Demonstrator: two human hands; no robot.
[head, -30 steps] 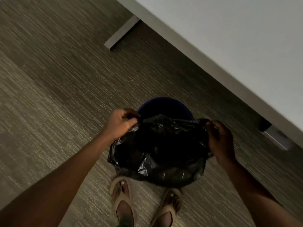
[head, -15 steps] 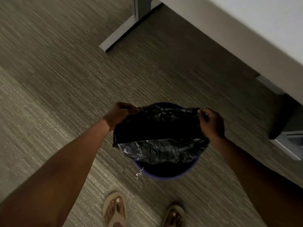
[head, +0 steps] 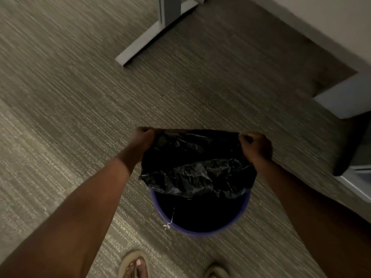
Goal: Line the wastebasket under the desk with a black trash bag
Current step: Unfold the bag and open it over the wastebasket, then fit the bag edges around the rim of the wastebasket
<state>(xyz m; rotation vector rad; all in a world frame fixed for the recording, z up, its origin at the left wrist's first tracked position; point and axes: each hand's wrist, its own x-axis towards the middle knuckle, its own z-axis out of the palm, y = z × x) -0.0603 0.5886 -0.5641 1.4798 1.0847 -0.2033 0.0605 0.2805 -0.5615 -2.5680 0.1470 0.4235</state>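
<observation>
Overhead, bag [head: 197, 173] edge above wastebasket [head: 200, 232] rim.

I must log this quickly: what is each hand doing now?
Left hand: closed, holding the black trash bag.
Right hand: closed, holding the same bag.

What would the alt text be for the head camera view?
Two bare hands, left hand and right hand, stretch a black trash bag open over a purple wastebasket standing on grey carpet, near a desk leg.
</observation>
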